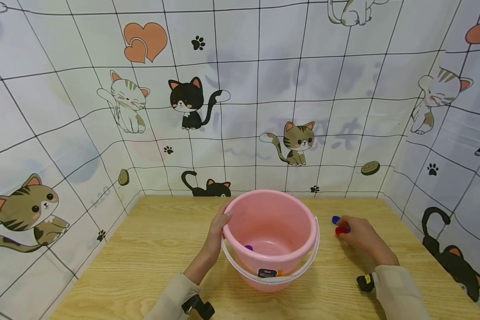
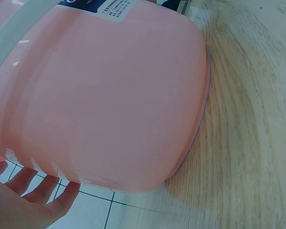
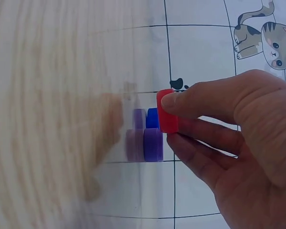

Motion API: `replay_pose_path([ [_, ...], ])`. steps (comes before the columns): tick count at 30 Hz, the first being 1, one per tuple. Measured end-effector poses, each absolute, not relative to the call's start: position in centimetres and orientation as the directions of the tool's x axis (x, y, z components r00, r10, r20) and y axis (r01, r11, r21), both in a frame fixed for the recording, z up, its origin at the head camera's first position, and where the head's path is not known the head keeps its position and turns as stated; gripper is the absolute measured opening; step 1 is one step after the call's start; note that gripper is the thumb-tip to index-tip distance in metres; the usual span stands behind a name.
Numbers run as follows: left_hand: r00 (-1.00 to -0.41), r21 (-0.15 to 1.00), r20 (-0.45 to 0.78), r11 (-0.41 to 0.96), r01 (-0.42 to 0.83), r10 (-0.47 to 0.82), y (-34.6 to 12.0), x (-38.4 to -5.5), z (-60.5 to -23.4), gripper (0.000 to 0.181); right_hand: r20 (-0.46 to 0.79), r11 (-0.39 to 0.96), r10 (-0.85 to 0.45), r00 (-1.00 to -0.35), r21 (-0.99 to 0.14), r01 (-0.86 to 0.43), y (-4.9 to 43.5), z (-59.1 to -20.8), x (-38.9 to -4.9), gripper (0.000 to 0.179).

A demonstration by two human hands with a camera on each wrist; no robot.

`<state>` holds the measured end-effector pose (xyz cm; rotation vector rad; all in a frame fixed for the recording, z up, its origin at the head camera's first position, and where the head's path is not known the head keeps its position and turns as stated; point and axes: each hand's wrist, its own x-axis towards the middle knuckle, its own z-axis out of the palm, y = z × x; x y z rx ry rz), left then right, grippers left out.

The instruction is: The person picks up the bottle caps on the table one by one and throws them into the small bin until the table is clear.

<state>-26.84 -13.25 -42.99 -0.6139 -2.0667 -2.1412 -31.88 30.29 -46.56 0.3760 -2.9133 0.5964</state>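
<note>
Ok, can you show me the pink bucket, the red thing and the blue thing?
Pink bucket [image 1: 271,218]: head view, inside of its far wall.
Red thing [image 3: 168,122]: right wrist view, its lower half.
Blue thing [image 3: 152,118]: right wrist view, its uncovered side.

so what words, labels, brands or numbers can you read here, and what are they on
None reads clearly.
Label on the pink bucket: print too small to read, even in the left wrist view.
Faint marks on the patterned wall covering: too blurred to read.
</note>
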Motion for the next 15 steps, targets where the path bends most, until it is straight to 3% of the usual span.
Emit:
replay_pose_path([
  [6, -0.917, 0.937, 0.349, -0.070, 0.342, 0.193, -13.20, -26.92, -42.98, 0.052, 0.152, 0.894, -0.195, -0.969, -0.379, -0.239, 30.08, -46.04, -31.83, 0.029],
  [15, -0.917, 0.938, 0.346, -0.060, 0.341, 0.196, -13.31, -26.81, -43.00, 0.053, 0.185, 0.895, -0.226, -0.956, -0.349, -0.279, 29.90, -45.90, -31.75, 0.025],
])
